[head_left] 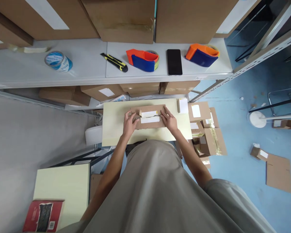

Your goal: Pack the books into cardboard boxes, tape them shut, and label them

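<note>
A flat brown cardboard box [147, 125] lies on the pale yellow table in front of me. A white label [149, 120] on its top is divided by a thin dark line running between my hands. At the left end of that line, my left hand [129, 123] has its fingers bent and closed on the box's top, beside a small raised bit of cardboard. My right hand [169, 119] grips the right end, fingertips at the same line. What lies under the fingertips is partly hidden.
The table [113, 129] also bears a small white box [183, 105]. On the shelf beyond are a tape roll [58, 61], yellow-black cutter [114, 62], two tape dispensers [143, 60] [202, 55] and a phone [174, 62]. Cartons [212, 140] are stacked at right.
</note>
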Tool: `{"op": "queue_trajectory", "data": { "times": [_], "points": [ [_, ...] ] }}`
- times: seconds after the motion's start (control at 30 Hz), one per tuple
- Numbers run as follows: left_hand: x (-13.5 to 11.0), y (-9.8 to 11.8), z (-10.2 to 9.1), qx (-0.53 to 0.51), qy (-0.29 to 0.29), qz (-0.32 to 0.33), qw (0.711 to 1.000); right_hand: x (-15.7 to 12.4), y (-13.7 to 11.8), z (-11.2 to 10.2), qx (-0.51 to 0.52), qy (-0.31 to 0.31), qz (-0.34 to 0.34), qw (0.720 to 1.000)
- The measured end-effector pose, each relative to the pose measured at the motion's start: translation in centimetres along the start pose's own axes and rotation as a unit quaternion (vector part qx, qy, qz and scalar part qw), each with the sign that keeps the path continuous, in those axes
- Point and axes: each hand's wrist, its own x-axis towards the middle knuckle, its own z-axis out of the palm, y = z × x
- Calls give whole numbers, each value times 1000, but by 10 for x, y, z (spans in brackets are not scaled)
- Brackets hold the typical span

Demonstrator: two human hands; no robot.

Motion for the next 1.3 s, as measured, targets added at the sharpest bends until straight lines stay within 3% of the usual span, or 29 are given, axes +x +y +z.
{"op": "queue_trajectory", "data": {
  "times": [0.1, 0.2, 0.37, 0.53, 0.63, 0.7, 0.83, 0.93, 1.03, 1.2, 1.3],
  "points": [
    [-1, 2, -2, -3, 0, 7, 1000, -4, 0, 4, 33, 23, -3, 999],
    [3, 14, -2, 10, 53, 12, 998, -4, 0, 1, 42, 23, -18, 999],
    [22, 33, 0, -29, 105, -56, 992, -3, -1, -3, 29, 32, -23, 999],
    [23, -6, -15, -127, 138, -199, 962, -5, 0, 1, 27, 42, -22, 999],
    [14, -24, -26, -135, 140, -239, 951, -5, 1, 6, 14, 40, -17, 999],
    [12, -16, -27, -132, 146, -229, 953, -5, 2, 10, 9, 45, -19, 999],
    [19, 29, -14, -83, 104, -118, 984, -4, 4, 13, 7, 54, -29, 998],
    [27, 46, -4, -99, 54, -122, 986, -4, 5, 12, -3, 47, -29, 998],
    [28, 27, -3, -111, 65, -168, 977, -3, 8, 12, -22, 42, -32, 998],
    [13, -39, -25, -104, 154, -251, 950, -3, 14, 16, -34, 56, -26, 997],
    [8, -48, -40, -120, 185, -235, 947, -3, 14, 21, -32, 72, -34, 996]
  ]
}}
